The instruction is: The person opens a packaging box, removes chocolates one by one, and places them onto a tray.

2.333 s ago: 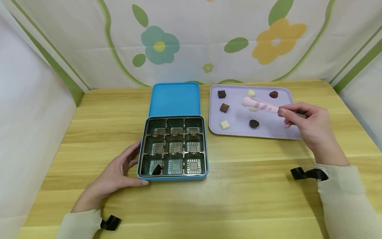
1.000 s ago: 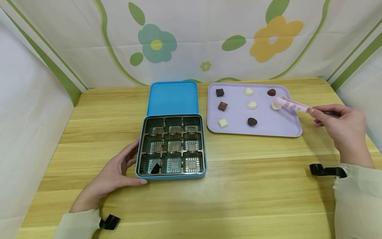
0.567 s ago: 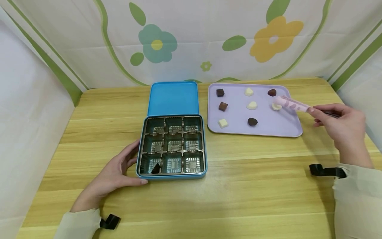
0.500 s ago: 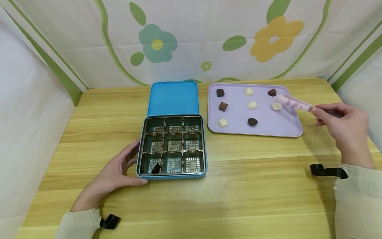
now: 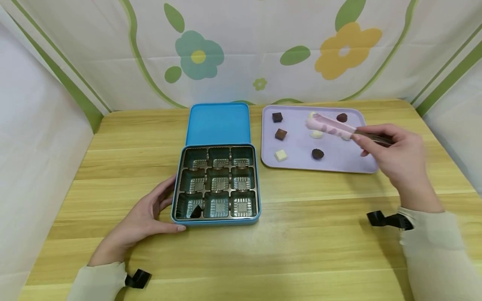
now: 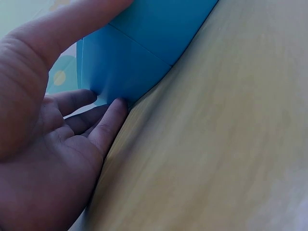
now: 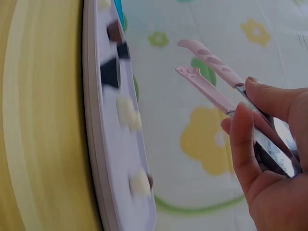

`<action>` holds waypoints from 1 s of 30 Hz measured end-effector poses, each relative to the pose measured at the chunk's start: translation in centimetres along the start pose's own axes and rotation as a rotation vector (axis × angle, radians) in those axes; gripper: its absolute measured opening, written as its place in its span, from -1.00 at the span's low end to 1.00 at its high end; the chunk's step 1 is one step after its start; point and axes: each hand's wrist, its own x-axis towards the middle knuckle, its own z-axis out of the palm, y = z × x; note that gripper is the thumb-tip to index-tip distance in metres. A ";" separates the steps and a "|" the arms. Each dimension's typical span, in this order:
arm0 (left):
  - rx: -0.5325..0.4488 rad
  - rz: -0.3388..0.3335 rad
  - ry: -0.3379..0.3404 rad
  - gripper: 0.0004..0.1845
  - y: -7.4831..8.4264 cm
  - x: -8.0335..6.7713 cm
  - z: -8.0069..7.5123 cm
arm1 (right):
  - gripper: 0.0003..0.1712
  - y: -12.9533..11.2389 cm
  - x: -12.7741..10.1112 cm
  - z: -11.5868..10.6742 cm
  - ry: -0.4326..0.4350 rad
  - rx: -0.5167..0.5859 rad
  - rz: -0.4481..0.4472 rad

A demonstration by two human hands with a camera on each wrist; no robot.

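On the left, my left hand (image 5: 141,221) rests on the wooden table (image 5: 301,234), fingers relaxed and nearly straight, thumb along the near edge and fingertips touching the left wall of the blue tin (image 5: 216,221). The tin looks light enough to slide, so I judge this bracing at the corner useful. Its brown insert (image 5: 218,183) has nine cells; only the near left one holds something, a dark chocolate (image 5: 196,212). The open lid (image 5: 219,124) lies flat on the far side. To the right sits the lilac tray (image 5: 301,165) with loose pieces well apart: dark cubes (image 5: 277,117) at its far left, a white square (image 5: 280,155), a round dark one (image 5: 318,154). Above the tray my right hand (image 5: 395,159) pinches the metal shanks of pink-tipped tongs (image 5: 328,126), whose tips stand slightly parted and empty over a pale piece (image 5: 316,134). The chocolates look small, stiff and smooth, likely to slip or scuff, so I would take one across its flat sides, low down, with gentle pressure. The wrist view shows the tray blurred.
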 end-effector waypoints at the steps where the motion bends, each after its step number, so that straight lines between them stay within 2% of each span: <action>1: 0.000 -0.003 -0.001 0.34 0.0 0.0 0.0 | -0.66 -0.4 -0.2 0.6 -0.010 -0.028 -0.017; 3: -0.001 -0.007 -0.002 0.34 0.0 0.0 0.0 | -0.67 -1.3 -0.5 1.6 -0.029 -0.055 -0.045; 6: -0.001 -0.013 -0.003 0.34 0.0 -0.1 -0.1 | -0.69 -2.4 -0.9 3.2 -0.067 -0.034 -0.092; 16: -0.003 -0.016 -0.009 0.33 0.1 0.0 -0.1 | -0.74 -5.2 -2.8 8.4 -0.282 0.113 -0.199; 25: -0.004 -0.007 -0.018 0.33 -0.2 0.0 0.1 | -0.72 -7.1 -4.6 13.0 -0.443 0.055 -0.343; 30: -0.010 -0.019 -0.013 0.34 -0.1 -0.2 0.1 | -0.72 -8.3 -5.4 15.3 -0.545 0.074 -0.397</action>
